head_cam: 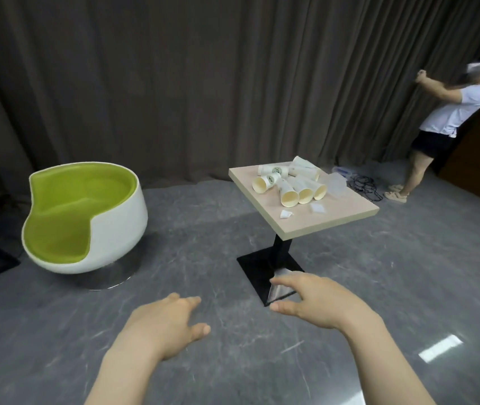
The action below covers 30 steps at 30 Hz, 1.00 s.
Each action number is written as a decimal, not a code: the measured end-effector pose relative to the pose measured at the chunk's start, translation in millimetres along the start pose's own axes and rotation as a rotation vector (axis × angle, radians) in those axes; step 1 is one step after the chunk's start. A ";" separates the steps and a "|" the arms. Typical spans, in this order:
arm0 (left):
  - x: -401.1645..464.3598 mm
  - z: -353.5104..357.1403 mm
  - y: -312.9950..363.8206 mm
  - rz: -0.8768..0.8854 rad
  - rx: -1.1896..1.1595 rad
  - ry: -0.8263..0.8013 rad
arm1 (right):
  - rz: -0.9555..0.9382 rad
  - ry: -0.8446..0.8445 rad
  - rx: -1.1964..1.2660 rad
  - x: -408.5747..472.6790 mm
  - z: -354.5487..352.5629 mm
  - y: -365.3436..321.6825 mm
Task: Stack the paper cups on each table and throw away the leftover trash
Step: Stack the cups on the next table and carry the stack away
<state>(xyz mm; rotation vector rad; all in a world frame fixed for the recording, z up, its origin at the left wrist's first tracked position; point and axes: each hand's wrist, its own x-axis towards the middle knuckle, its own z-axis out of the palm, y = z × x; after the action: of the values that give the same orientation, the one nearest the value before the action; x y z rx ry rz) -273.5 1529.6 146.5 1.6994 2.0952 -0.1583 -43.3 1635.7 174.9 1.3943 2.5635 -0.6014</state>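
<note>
Approaching the desk (332, 217), left hand (171, 325) and right hand (309, 299) released (both empty); next, gather the toppled paper cups (290, 185).

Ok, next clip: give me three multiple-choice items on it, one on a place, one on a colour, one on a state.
1. Where are the paper cups?
A. on the floor
B. on the table
C. in the chair

2. What colour is the inside of the chair?
A. red
B. blue
C. green

3. How do the cups at the front lie?
A. on their sides
B. upright
C. stacked in one tower

B: they lie on the tabletop. C: the seat is green in a white shell. A: their open mouths face sideways.
</note>
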 end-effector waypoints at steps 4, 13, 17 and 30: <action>64.5 -39.2 -24.5 0.027 0.053 -0.023 | 0.040 -0.007 -0.016 65.8 -23.3 -2.5; 220.2 -89.8 -41.1 0.104 0.070 -0.090 | 0.125 -0.058 0.040 205.8 -51.5 33.6; 298.7 -119.1 -38.2 0.113 0.079 -0.078 | 0.154 -0.030 0.084 273.8 -78.5 62.9; 526.8 -209.6 -27.8 0.136 0.029 -0.114 | 0.127 0.052 -0.058 490.6 -146.0 140.6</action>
<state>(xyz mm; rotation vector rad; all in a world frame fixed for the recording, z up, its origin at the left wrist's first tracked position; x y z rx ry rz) -434.3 2073.3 119.2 1.7995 1.8972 -0.2390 -189.8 2141.7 109.1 1.5583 2.4864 -0.4720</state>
